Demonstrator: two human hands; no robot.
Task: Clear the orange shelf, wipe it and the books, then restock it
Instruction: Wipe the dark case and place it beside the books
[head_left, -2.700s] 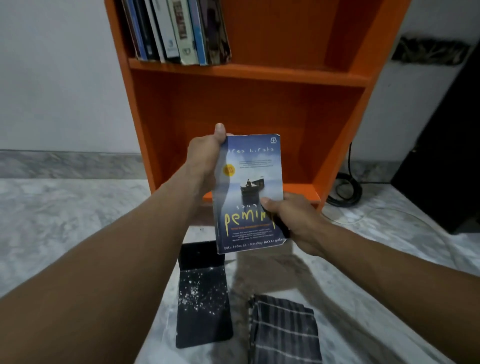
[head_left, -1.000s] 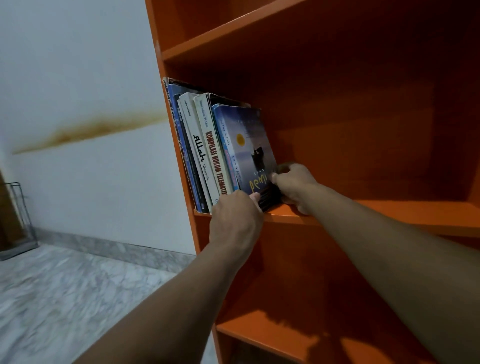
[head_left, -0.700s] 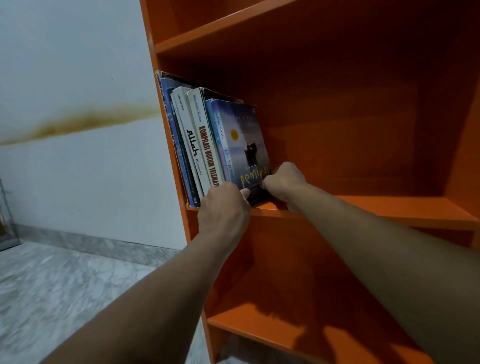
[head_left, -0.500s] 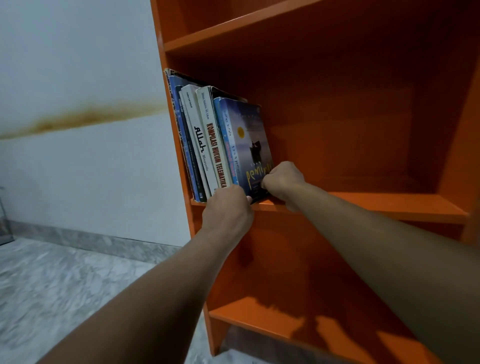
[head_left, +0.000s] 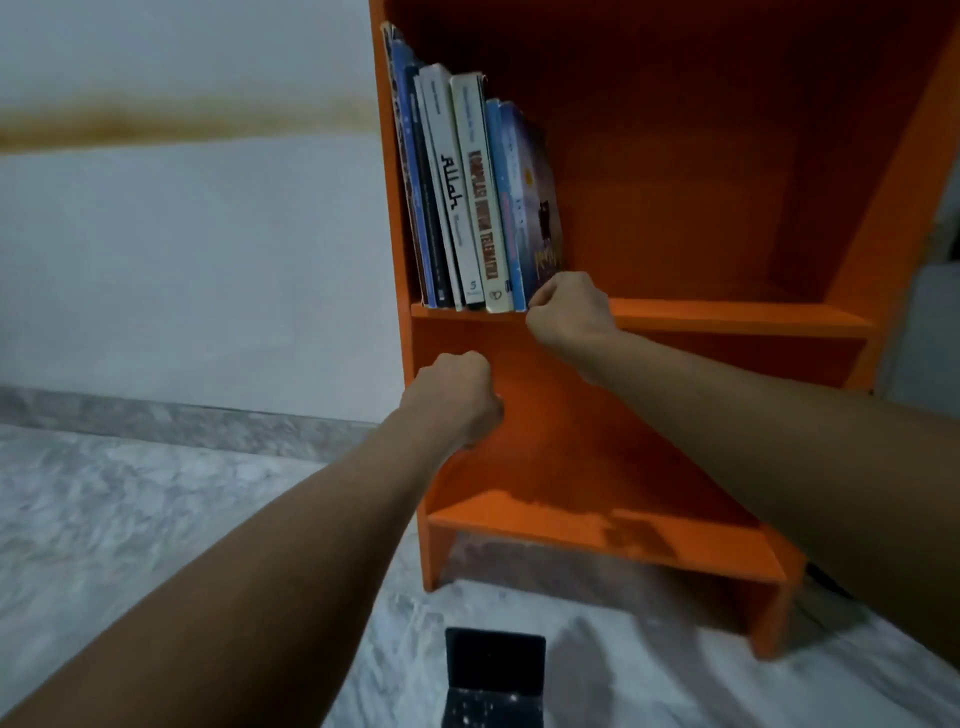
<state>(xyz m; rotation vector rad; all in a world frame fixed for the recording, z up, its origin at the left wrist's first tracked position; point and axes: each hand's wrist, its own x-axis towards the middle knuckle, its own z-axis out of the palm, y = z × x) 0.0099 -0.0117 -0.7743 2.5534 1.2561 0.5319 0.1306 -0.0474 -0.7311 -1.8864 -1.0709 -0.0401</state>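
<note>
left hand (head_left: 457, 397): fingers curled, empty | right hand (head_left: 569, 312): fingers curled against blue book (head_left: 535, 208)

We see a row of books (head_left: 467, 187) standing at the shelf board's (head_left: 737, 319) left end; a dark book (head_left: 493, 680) lies on the floor (head_left: 130, 519) in front.

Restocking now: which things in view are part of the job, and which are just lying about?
Job:
- orange shelf
- row of books
- blue book at the right hand
- dark book on floor

Lying about:
- nothing else visible
</note>
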